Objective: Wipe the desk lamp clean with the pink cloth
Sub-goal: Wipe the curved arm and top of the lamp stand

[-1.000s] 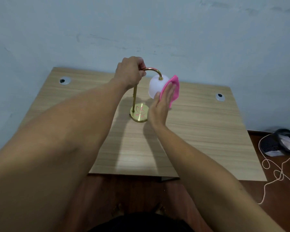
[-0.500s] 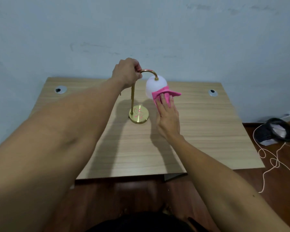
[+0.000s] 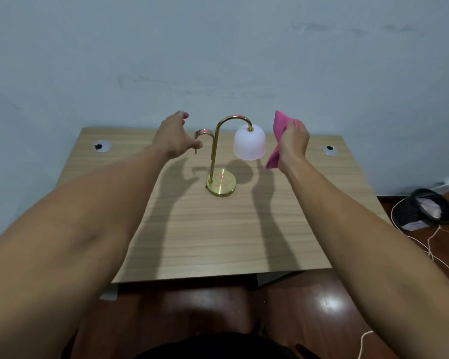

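A small desk lamp (image 3: 249,142) stands upright near the back of the wooden desk (image 3: 218,229). It has a round brass base, a curved brass stem and a white frosted shade. My left hand (image 3: 174,137) hovers just left of the stem, fingers spread, holding nothing and apart from the lamp. My right hand (image 3: 293,143) is right of the shade, closed on the pink cloth (image 3: 276,141), which hangs crumpled from the fist. A narrow gap separates the cloth from the shade.
Two round cable grommets (image 3: 102,146) (image 3: 329,149) sit in the desk's back corners. A pale wall rises directly behind the desk. On the wooden floor at right lie a black bag (image 3: 430,209) and a white cord (image 3: 430,244).
My left hand has let go of the lamp's stem and opened to its left. My right hand has pulled the pink cloth off the shade and moved right.
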